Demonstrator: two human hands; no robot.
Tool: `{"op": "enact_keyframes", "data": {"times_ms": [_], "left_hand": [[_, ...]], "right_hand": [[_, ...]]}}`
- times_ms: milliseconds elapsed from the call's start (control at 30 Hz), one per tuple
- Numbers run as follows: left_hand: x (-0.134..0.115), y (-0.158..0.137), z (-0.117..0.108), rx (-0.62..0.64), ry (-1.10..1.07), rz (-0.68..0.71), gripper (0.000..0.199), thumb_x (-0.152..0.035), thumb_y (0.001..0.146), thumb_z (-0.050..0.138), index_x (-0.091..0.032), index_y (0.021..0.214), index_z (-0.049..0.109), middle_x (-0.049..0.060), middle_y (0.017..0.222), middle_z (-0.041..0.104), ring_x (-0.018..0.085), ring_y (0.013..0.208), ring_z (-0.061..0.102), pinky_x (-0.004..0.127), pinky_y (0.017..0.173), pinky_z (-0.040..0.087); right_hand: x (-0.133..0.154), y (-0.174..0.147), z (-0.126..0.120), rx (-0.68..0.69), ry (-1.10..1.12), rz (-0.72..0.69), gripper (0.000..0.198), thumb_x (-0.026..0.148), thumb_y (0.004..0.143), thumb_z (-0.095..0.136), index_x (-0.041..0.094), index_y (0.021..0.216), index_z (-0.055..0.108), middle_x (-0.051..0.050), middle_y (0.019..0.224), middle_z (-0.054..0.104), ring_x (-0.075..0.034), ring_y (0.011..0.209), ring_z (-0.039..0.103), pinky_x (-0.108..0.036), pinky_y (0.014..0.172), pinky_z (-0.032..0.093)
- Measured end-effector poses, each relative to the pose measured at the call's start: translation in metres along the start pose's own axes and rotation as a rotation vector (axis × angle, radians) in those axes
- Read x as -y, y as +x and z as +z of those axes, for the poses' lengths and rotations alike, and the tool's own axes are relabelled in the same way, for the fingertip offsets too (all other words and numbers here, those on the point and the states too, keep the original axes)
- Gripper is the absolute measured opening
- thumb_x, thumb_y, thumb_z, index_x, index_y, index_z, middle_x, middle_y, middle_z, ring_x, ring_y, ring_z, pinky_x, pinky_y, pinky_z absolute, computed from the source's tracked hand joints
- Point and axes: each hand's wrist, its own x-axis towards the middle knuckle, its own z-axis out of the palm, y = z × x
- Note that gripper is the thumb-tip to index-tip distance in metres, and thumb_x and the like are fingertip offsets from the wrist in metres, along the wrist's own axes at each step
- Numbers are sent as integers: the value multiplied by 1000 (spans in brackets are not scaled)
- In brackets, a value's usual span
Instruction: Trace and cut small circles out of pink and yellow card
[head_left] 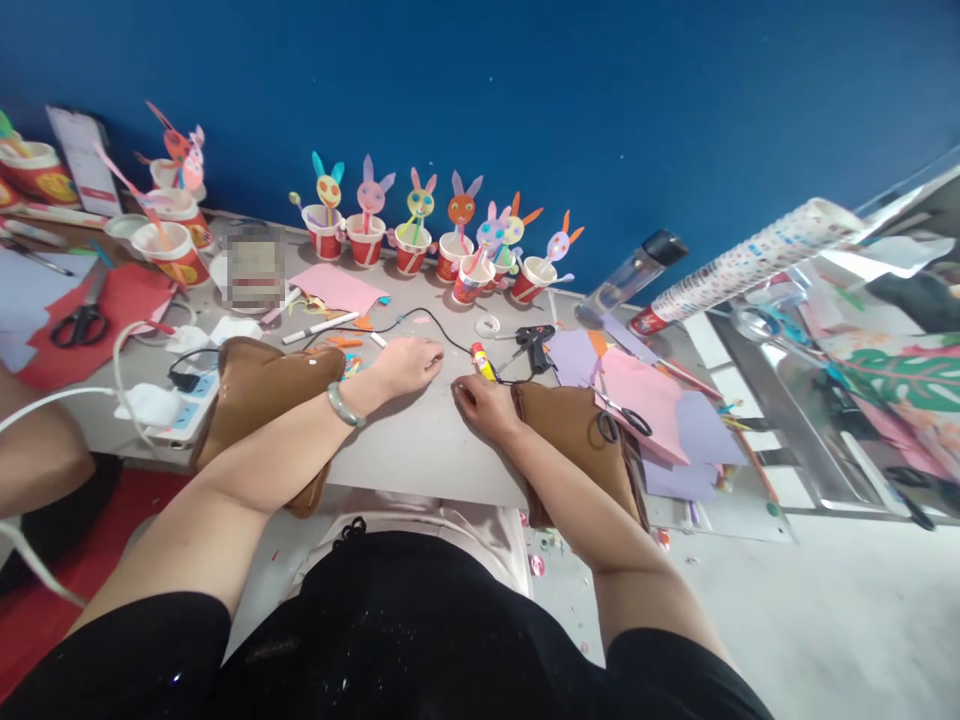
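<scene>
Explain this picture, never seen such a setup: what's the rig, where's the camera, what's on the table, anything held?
There's no machine: these are a person's bare hands. The one camera sits on their head, looking forward and down, so the arms come in from the bottom.

The left hand and right hand are loosely curled at the grey table. Nothing visible is held, though the palms are hidden. The forearms lie over two brown cushions.

Just beyond the right hand are a yellow glue stick and a black glue gun. Scissors lie on pink paper to the right. At the back, red-and-white cups hold colourful rabbit-like faces.
</scene>
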Motion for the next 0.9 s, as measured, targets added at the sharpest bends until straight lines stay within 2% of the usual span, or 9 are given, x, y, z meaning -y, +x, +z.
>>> {"op": "enact_keyframes", "data": {"times_ms": [267,533,733,900], "left_hand": [[1,6,14,11,-87,3,31,-29,97,50,-18,99,79,14,102,81,28,93,74,35,72,46],[3,8,16,-9,-173,5,30,-27,95,50,-18,91,78,13,96,80,25,86,72,33,70,44],[12,10,12,-82,-304,15,22,-23,91,55,-17,85,76,7,84,78,19,75,66,29,71,44],[20,5,10,-177,-408,-44,18,-23,91,58,-16,87,74,4,81,78,14,67,62,25,67,45]], "right_hand": [[2,0,0,7,5,1,26,28,103,51,18,107,75,-10,99,81,-20,86,71,-27,72,43],[4,0,-1,42,12,24,26,28,103,51,18,109,75,-9,97,81,-20,82,70,-29,69,40],[6,-1,-3,67,-1,20,27,27,105,48,18,109,73,-8,98,81,-19,80,70,-28,68,39],[7,-2,-2,73,-12,8,27,26,105,47,19,108,72,-8,96,81,-18,77,68,-28,66,37]]}}
